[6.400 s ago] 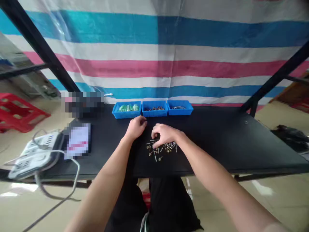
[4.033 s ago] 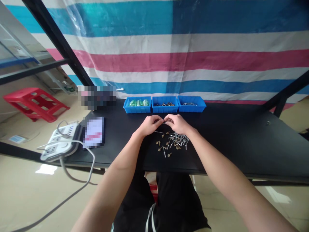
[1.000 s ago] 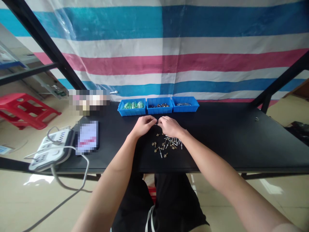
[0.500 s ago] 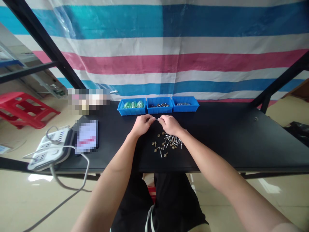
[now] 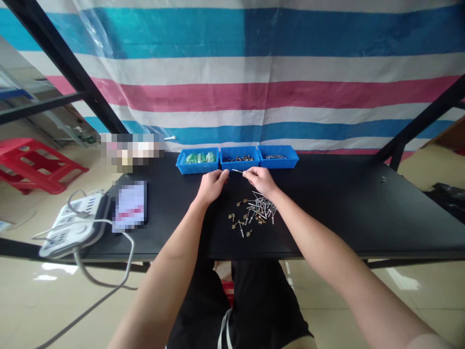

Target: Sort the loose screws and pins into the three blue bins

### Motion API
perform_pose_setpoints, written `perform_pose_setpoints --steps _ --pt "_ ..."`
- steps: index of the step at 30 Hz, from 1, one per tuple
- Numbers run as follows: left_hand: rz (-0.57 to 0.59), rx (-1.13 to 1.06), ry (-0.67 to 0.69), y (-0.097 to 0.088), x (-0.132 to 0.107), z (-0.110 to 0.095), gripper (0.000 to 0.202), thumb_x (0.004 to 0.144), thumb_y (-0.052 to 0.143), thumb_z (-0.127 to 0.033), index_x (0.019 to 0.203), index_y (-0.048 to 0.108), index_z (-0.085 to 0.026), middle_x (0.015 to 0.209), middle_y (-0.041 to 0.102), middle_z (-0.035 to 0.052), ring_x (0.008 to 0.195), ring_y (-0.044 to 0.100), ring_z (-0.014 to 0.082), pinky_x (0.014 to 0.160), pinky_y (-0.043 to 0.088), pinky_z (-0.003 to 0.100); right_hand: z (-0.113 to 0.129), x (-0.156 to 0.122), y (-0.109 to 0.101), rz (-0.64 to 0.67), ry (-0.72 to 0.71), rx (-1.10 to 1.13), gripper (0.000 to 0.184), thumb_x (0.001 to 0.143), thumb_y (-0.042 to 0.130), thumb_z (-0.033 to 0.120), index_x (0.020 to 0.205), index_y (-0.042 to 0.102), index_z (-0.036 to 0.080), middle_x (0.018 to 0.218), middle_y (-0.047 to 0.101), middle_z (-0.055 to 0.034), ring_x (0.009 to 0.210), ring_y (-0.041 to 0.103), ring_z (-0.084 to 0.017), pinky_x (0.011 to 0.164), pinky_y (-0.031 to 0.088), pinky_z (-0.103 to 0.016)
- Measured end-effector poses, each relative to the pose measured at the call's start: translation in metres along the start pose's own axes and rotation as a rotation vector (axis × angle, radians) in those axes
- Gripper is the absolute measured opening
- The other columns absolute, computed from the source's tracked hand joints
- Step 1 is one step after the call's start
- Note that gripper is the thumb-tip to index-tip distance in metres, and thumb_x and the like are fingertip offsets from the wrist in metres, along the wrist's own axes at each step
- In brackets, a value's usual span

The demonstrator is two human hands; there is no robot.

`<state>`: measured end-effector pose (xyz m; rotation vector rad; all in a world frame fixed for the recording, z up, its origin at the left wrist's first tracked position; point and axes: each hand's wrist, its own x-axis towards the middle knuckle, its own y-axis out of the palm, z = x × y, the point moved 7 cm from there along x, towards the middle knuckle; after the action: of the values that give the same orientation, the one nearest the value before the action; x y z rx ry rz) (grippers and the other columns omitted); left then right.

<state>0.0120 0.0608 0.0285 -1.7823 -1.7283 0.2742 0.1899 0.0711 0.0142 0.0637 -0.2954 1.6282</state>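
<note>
My right hand pinches a thin silver pin by one end, holding it just in front of the middle blue tray. My left hand rests beside it with fingers curled, fingertips close to the pin's free end; I cannot see anything in it. Below the right hand lies a loose pile of small silver pins and brass pieces on the black table. The left blue tray holds green parts, and the right blue tray holds silver pins.
A white power strip with a grey cable sits at the table's left end, next to a flat blurred card. A red plastic stool stands on the floor at the left. Black frame bars rise on both sides before a striped tarp.
Both hands have moved forward towards the blue trays. The right hand now holds the pin out clear of the left hand's fingers.
</note>
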Motion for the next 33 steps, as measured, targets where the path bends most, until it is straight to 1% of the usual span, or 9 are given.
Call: perform_pose_setpoints --steps 4,7,14,18,23,25,27,30,33 --pt "-0.020 0.054 -0.003 -0.003 -0.001 -0.003 0.052 0.085 0.042 -0.062 0.069 0.061 -0.016 0.068 0.066 0.0039 0.064 0.057 0.0158 0.062 0.041 0.026 -0.013 0.004 -0.009 -0.103 0.148 0.255 0.026 0.066 0.069 0.038 0.064 0.058 0.015 0.047 0.041 0.0077 0.038 0.033 -0.004 0.038 0.021 -0.019" --pt "-0.014 0.077 -0.002 -0.003 -0.002 -0.004 0.050 0.085 0.044 -0.061 0.068 0.061 -0.017 0.064 0.064 0.0022 0.060 0.054 0.0145 0.061 0.040 0.026 -0.016 0.006 -0.016 -0.170 0.191 0.365 0.022 0.064 0.071 0.033 0.064 0.058 0.015 0.046 0.040 0.0082 0.035 0.031 -0.002 0.035 0.016 -0.017" --pt "0.005 0.100 0.007 0.000 -0.001 -0.004 0.043 0.085 0.046 -0.054 0.071 0.062 -0.017 0.065 0.064 0.0018 0.061 0.054 0.0147 0.063 0.040 0.027 -0.028 0.011 -0.050 -0.441 0.261 0.593 0.018 0.071 0.067 0.031 0.072 0.055 0.017 0.043 0.041 0.0099 0.032 0.029 -0.002 0.033 0.017 -0.017" --pt "-0.009 0.067 0.015 0.000 -0.001 -0.003 0.033 0.084 0.051 -0.049 0.089 0.062 -0.018 0.070 0.066 0.0014 0.064 0.057 0.0151 0.065 0.042 0.027 -0.031 0.012 -0.063 -0.510 0.264 0.623 0.022 0.072 0.066 0.035 0.082 0.055 0.020 0.043 0.043 0.0104 0.031 0.029 -0.003 0.034 0.018 -0.017" --pt "-0.008 0.084 0.006 0.001 -0.001 0.001 0.035 0.083 0.053 -0.047 0.103 0.059 -0.019 0.072 0.066 0.0009 0.064 0.058 0.0155 0.066 0.043 0.028 -0.027 0.013 -0.057 -0.436 0.232 0.594 0.027 0.068 0.068 0.034 0.087 0.058 0.019 0.044 0.047 0.0083 0.033 0.031 -0.004 0.036 0.016 -0.018" --pt "-0.001 0.093 0.007 0.002 0.000 0.002 0.035 0.082 0.053 -0.047 0.103 0.059 -0.019 0.072 0.066 0.0009 0.065 0.058 0.0157 0.067 0.043 0.028 -0.023 0.012 -0.054 -0.397 0.203 0.505 0.027 0.067 0.067 0.035 0.087 0.061 0.018 0.045 0.048 0.0075 0.035 0.031 -0.005 0.037 0.017 -0.019" --pt "0.007 0.099 0.016 0.003 0.000 0.003 0.033 0.082 0.053 -0.046 0.101 0.059 -0.019 0.072 0.066 0.0009 0.065 0.058 0.0157 0.067 0.043 0.028 -0.013 0.010 -0.051 -0.331 0.106 0.325 0.024 0.069 0.065 0.035 0.085 0.063 0.017 0.046 0.048 0.0064 0.038 0.035 -0.006 0.040 0.023 -0.020" --pt "0.008 0.105 0.027 0.003 0.000 0.002 0.031 0.082 0.054 -0.044 0.100 0.060 -0.019 0.072 0.066 0.0009 0.065 0.058 0.0155 0.067 0.043 0.028 0.014 0.003 -0.033 -0.090 -0.173 -0.084 0.016 0.071 0.064 0.030 0.080 0.068 0.017 0.051 0.053 0.0039 0.050 0.045 -0.010 0.052 0.035 -0.024" --pt "0.006 0.104 0.029 0.003 -0.001 0.001 0.030 0.082 0.054 -0.042 0.099 0.060 -0.019 0.073 0.066 0.0012 0.066 0.058 0.0156 0.068 0.044 0.028 0.032 -0.011 -0.009 0.181 -0.386 -0.396 0.008 0.072 0.063 0.022 0.073 0.070 0.018 0.056 0.058 0.0016 0.062 0.051 -0.013 0.065 0.040 -0.027"
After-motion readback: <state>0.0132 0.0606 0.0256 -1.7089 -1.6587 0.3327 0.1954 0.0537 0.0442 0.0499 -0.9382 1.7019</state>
